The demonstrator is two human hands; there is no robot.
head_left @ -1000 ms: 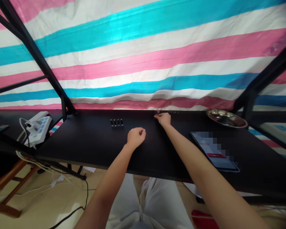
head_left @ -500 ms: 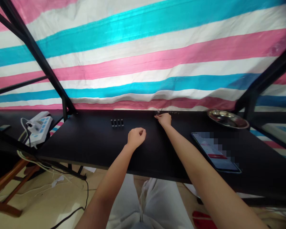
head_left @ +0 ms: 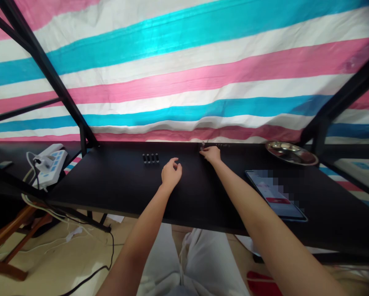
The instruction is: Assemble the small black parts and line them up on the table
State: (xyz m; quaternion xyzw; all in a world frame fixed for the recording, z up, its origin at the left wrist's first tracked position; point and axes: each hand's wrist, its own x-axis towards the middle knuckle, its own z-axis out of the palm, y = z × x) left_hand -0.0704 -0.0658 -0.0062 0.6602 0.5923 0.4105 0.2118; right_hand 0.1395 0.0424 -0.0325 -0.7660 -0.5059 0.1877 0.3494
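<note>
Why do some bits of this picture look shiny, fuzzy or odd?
In the head view, light glows brightest on the striped sheet's upper blue band; the metal plate catches glints; tiny items beyond the right hand look too soft to identify; blocky squares mask part of the phone.

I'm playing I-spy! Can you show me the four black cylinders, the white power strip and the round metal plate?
Four black cylinders (head_left: 148,158): head view, side of the second from left.
White power strip (head_left: 53,167): head view, socket face.
Round metal plate (head_left: 291,153): head view, inside surface.
</note>
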